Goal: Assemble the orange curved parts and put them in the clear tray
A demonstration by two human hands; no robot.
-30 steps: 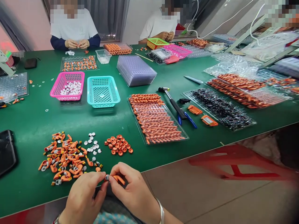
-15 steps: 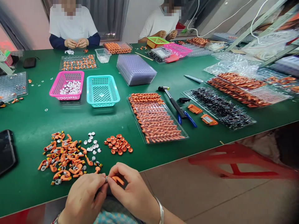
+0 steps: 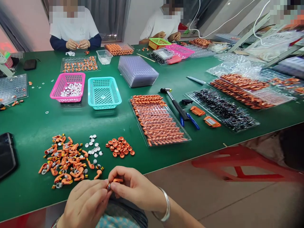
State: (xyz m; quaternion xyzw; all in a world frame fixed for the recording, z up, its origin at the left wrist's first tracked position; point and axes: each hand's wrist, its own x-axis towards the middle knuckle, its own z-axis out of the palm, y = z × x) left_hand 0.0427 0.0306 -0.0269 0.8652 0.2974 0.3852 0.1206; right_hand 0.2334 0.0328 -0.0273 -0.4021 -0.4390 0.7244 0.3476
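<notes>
At the near table edge my two hands meet fingertip to fingertip. My right hand (image 3: 129,185), a silver bangle on its wrist, pinches an orange earbud shell (image 3: 117,180) between thumb and fingers. The fingers of my left hand (image 3: 87,198) close on the shell's silvery round end (image 3: 109,186), mostly hidden by the fingertips. Just beyond lies a heap of orange earbud shells (image 3: 71,158) with yellow and silver parts. Small white discs (image 3: 93,148) are scattered beside it, and several round orange caps (image 3: 120,147) sit to their right.
Pink basket (image 3: 67,98) with white pieces, turquoise basket (image 3: 104,103), stacked clear trays (image 3: 137,71). To the right: a tray of orange shells (image 3: 159,123), a hammer (image 3: 177,104), blue-handled pliers (image 3: 193,121), a tray of black wired parts (image 3: 223,109). A phone (image 3: 7,155) lies left. Two co-workers sit opposite.
My right hand has turned the earbud shell, so less of its stem shows. The left fingers have shifted and straightened alongside it. The heaps on the table stay as they were.
</notes>
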